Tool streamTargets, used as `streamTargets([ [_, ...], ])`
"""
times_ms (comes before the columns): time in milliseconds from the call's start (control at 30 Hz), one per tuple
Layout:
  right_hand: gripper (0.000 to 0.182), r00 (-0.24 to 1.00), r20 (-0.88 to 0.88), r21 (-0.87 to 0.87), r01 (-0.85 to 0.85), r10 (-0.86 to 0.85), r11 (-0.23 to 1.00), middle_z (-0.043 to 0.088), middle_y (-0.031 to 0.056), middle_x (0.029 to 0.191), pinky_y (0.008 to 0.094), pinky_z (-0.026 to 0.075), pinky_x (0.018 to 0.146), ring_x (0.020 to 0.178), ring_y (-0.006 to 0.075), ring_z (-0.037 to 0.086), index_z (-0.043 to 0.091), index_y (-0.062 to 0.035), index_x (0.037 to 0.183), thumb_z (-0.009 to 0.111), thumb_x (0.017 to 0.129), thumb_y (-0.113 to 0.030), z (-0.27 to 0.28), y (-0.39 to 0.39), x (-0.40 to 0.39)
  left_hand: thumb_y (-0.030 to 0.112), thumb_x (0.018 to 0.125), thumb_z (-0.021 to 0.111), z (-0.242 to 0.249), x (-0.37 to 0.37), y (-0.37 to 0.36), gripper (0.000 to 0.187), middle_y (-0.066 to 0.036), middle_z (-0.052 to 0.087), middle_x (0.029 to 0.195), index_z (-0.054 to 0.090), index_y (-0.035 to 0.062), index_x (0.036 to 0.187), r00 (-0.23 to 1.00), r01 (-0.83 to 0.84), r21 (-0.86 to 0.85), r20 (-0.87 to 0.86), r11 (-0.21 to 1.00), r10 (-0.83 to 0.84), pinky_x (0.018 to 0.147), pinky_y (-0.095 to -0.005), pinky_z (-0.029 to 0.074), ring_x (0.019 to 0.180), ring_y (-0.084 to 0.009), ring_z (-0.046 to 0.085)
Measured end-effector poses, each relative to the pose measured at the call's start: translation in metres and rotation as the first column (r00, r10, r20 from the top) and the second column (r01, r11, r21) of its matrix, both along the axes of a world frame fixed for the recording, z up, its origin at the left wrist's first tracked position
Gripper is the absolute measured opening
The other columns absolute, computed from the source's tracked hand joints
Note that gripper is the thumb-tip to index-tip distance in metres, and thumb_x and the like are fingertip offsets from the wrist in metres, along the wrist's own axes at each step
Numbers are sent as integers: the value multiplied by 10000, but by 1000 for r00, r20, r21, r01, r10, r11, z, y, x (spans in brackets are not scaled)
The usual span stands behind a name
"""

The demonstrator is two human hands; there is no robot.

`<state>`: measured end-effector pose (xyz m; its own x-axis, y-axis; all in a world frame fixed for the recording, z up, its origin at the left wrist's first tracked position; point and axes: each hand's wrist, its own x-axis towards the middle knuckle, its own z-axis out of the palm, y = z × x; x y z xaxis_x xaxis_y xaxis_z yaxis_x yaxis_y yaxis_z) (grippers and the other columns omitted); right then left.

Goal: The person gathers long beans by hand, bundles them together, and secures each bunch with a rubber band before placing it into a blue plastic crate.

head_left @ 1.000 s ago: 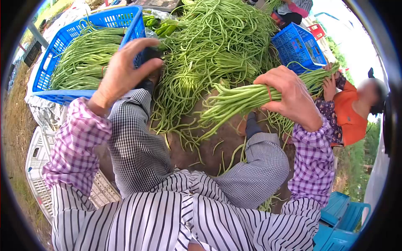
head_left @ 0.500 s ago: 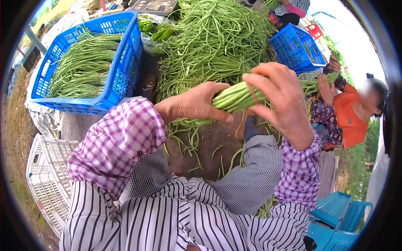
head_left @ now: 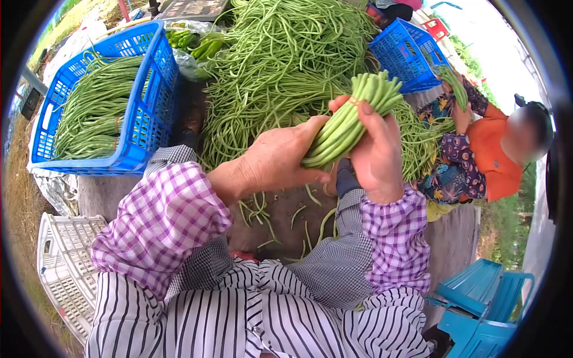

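A bundle of long green beans (head_left: 340, 132) is held up in front of me, its cut ends pointing up and right. My left hand (head_left: 280, 156) grips its lower left part. Around the upper right part are the fingers and thumb of my right hand (head_left: 377, 146), close to a reddish band (head_left: 354, 101) that circles the bundle. Behind my hands spreads a big heap of loose green beans (head_left: 292, 48). Banded bundles lie in a blue crate (head_left: 122, 161) at the left.
A white crate (head_left: 68, 256) stands at lower left, a teal stool (head_left: 486, 298) at lower right. Another blue crate (head_left: 409, 56) is at upper right. A person in orange (head_left: 492, 149) handles beans at the right. Green peppers (head_left: 206, 49) lie behind the left crate.
The bundle has tipped so its cut ends point up instead of being covered by my right hand. My right hand has moved lower and turned palm inward. The other person's hands have lifted some beans.
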<state>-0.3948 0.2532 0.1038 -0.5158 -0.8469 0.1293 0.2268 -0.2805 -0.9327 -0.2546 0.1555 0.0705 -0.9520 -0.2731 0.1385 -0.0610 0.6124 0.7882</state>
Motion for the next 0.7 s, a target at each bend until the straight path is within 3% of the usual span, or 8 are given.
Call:
streamTargets([
  [100, 418, 986, 160, -54, 61, -51, 997, 603, 142, 908, 351, 499, 745, 843, 229, 593, 498, 28, 1149, 460, 933, -327, 9, 12, -41, 285, 727, 758, -26, 5, -11, 801, -205, 557, 1181, 341, 18, 1357, 979, 100, -281, -144, 955, -145, 863, -419, 475, 1025, -361, 582],
  [133, 447, 977, 211, -134, 4, 25, 991, 594, 132, 881, 356, 485, 746, 808, 227, 576, 500, 28, 1144, 457, 929, -362, 11, 17, -55, 292, 734, 741, -6, 10, -13, 794, -188, 494, 1281, 347, 31, 1372, 975, 180, -168, 159, 969, -154, 929, -411, 449, 1107, -343, 540],
  [167, 478, 960, 258, -216, -51, 107, 975, 586, 123, 854, 361, 472, 747, 774, 226, 559, 502, 27, 1140, 453, 926, -397, 13, 21, -62, 274, 749, 720, -15, 13, -18, 684, -169, 518, 1263, 429, 34, 1319, 985, 154, -221, 116, 963, -131, 924, -407, 452, 1097, -337, 549],
  [233, 553, 971, 210, -245, -60, 113, 968, 544, 88, 806, 372, 451, 770, 728, 207, 508, 508, 26, 1129, 431, 916, -479, 15, 27, -68, 239, 776, 696, -19, 13, -27, 542, -167, 549, 1227, 510, 25, 1239, 988, 89, -272, 144, 958, -51, 916, -408, 456, 1074, -336, 565],
  [333, 629, 939, 195, -327, -210, 283, 922, 513, 61, 788, 375, 429, 777, 735, 190, 480, 512, 23, 1138, 429, 893, -549, 12, 30, -71, 163, 844, 639, -15, 2, -30, 308, -147, 649, 1042, 593, 17, 1111, 956, -275, -246, -173, 929, 237, 861, -372, 485, 1004, -306, 617],
  [467, 654, 877, 125, -360, -396, 465, 845, 511, 53, 789, 362, 376, 778, 731, 174, 469, 528, 10, 1161, 424, 887, -574, 8, 23, -62, 198, 932, 561, 0, -3, -22, 247, -133, 668, 1010, 606, 6, 1082, 912, -293, 68, -280, 954, 300, 810, -300, 497, 960, -186, 645],
  [567, 664, 817, 124, -360, -491, 563, 793, 511, 52, 792, 365, 375, 790, 733, 172, 467, 521, 12, 1176, 428, 885, -578, 6, 21, -53, 303, 932, 568, -3, -9, -15, 386, -105, 653, 1067, 580, 5, 1178, 960, -10, 312, -264, 950, 97, 867, -321, 482, 1000, -177, 613],
  [700, 703, 734, 107, -410, -582, 671, 702, 520, 59, 806, 373, 375, 807, 769, 179, 492, 483, 12, 1228, 435, 884, -599, 0, 12, -39, 422, 816, 698, -7, -11, 1, 702, -155, 547, 1240, 473, -49, 1286, 949, 315, 696, -254, 645, -188, 991, -351, 400, 1148, -205, 521],
])
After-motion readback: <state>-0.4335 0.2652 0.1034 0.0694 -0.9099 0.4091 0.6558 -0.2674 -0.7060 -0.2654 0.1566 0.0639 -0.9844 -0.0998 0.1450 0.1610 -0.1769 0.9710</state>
